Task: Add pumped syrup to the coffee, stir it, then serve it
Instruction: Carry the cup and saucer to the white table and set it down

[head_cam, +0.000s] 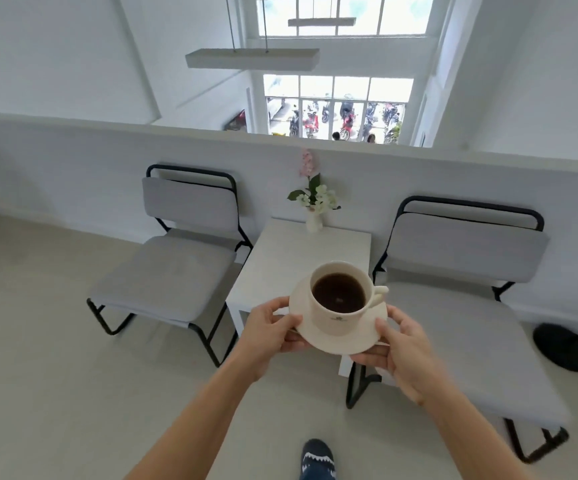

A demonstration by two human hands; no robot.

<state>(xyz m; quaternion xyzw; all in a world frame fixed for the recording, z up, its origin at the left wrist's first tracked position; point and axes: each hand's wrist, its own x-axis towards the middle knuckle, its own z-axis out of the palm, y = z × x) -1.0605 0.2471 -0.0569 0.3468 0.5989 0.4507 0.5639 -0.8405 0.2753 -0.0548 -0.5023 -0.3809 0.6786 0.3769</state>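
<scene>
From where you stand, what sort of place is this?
Most likely a cafe seating area. Both hands carry a cup of coffee on a saucer toward a small white table with a flower vase, set between two grey padded chairs.

We record a cream glazed ceramic cup [338, 299] and matching round saucer [339, 336], both smooth with a soft sheen. The dark coffee [338, 292] surface is glossy. At centre, the small white square table [298, 251] looks matt. Two grey cloth-padded chairs [173, 261] have matt black metal tube frames.
</scene>
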